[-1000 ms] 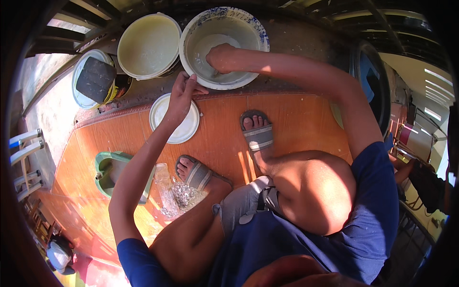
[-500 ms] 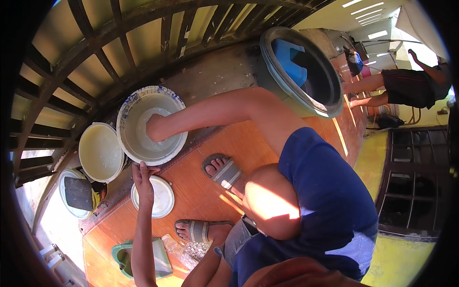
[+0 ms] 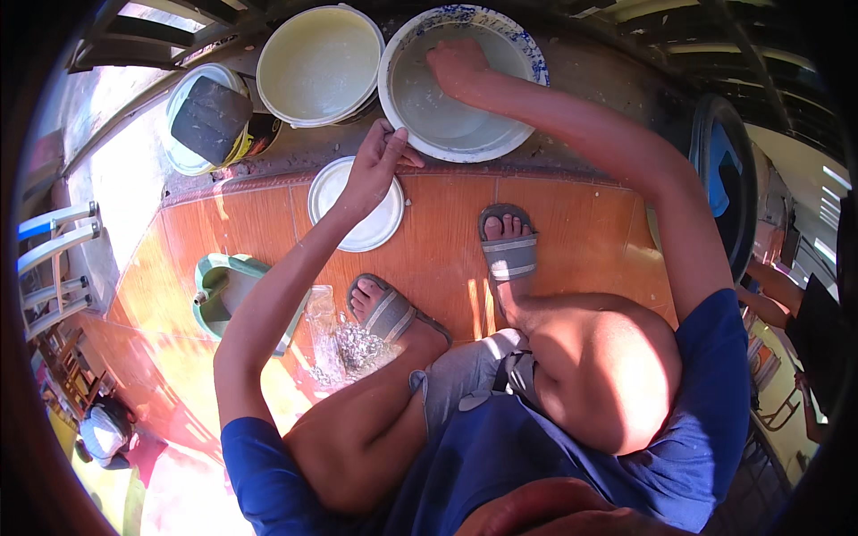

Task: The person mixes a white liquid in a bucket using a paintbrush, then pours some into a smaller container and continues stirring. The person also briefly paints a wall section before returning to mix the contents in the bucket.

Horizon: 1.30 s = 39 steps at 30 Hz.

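Note:
A white basin-like bucket [image 3: 527, 125] with blue-speckled rim stands at the top centre, with cloudy liquid inside. My right hand [image 3: 458, 67] reaches down into it, its fingers curled inward, and whatever they may hold is hidden. Just outside the near-left rim is my left hand [image 3: 375, 165], fingers loosely bent and apart, fingertips close to the bucket; no held thing shows. Beneath that hand a round white lid [image 3: 366, 223] lies on the tiles. A cream bucket [image 3: 313, 67] with pale contents stands left of the speckled one.
Farther left is a pail [image 3: 183, 161] with a dark block [image 3: 212, 121] on top. A green dustpan [image 3: 210, 308] and clear crumpled plastic [image 3: 357, 348] lie by my left foot. A big dark tub [image 3: 715, 125] stands right; another person [image 3: 813, 348] is beyond.
The view has swung, so the buckets now appear higher and the big tub at the right edge. My right hand stays inside the speckled bucket; my left stays near its rim.

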Each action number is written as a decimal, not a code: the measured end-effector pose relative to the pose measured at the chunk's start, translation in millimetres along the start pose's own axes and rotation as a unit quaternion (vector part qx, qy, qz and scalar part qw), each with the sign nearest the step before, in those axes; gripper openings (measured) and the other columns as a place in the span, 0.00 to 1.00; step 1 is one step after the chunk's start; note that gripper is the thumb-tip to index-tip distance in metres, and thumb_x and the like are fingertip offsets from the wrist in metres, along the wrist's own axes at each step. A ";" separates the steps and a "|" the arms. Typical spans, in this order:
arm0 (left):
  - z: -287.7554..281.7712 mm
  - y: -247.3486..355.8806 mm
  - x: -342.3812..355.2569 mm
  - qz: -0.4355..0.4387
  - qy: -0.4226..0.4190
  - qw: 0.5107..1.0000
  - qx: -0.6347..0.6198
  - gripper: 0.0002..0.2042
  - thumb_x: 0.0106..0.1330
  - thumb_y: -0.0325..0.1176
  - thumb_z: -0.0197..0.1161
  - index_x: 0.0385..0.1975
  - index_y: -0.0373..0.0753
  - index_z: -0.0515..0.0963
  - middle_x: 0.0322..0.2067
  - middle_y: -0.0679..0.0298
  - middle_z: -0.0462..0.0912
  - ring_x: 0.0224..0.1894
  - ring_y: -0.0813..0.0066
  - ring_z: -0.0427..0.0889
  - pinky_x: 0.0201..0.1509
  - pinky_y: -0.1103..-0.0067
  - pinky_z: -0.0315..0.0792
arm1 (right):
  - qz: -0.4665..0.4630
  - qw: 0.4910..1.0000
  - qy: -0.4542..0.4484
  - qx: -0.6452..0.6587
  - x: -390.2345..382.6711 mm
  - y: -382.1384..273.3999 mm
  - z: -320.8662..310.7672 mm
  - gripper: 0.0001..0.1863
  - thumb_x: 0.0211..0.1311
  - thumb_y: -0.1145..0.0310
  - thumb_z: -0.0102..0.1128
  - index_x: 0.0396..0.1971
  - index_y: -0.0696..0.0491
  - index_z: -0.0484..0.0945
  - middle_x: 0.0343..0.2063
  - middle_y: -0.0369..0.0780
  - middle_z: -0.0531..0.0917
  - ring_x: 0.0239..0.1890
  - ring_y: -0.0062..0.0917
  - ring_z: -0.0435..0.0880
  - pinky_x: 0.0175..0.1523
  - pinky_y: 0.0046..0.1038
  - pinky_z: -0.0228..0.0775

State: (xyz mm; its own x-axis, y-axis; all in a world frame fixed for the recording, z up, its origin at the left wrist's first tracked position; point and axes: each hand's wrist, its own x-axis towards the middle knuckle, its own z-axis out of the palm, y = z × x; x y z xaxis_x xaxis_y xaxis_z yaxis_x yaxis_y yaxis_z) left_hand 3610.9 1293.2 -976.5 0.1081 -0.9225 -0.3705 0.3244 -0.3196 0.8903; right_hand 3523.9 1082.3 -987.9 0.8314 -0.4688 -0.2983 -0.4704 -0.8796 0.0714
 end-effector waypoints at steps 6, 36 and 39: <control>0.6 4.8 -2.3 -0.003 0.006 1.000 0.005 0.16 0.77 0.43 0.47 0.46 0.33 0.65 0.34 0.59 0.79 0.38 0.74 0.82 0.49 0.77 0.76 | -0.004 0.993 -0.102 -0.053 -8.2 21.5 -7.5 0.10 0.57 0.72 0.56 0.35 0.54 0.85 0.37 0.45 0.86 0.41 0.35 0.87 0.42 0.37 0.79; -0.8 2.0 -2.8 0.021 0.006 1.000 0.011 0.16 0.77 0.43 0.47 0.44 0.34 0.66 0.33 0.59 0.79 0.37 0.74 0.82 0.48 0.76 0.76 | 0.022 0.999 -0.022 0.016 -9.9 30.3 10.5 0.11 0.57 0.72 0.53 0.33 0.58 0.85 0.33 0.50 0.85 0.38 0.43 0.86 0.44 0.42 0.78; -1.6 0.7 -2.1 0.025 0.007 1.000 0.014 0.15 0.77 0.43 0.47 0.44 0.34 0.66 0.34 0.59 0.79 0.37 0.74 0.82 0.48 0.76 0.76 | 0.007 0.998 -0.061 -0.011 -14.7 32.1 9.4 0.11 0.55 0.73 0.55 0.32 0.58 0.85 0.32 0.50 0.85 0.38 0.42 0.86 0.43 0.41 0.78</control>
State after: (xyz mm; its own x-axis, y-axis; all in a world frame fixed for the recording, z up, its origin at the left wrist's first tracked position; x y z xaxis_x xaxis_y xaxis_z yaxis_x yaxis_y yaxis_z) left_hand 3612.4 1295.3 -975.6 0.1371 -0.9346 -0.3281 0.2915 -0.2785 0.9151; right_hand 3493.8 1061.7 -990.2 0.7826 -0.4681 -0.4104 -0.4735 -0.8756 0.0958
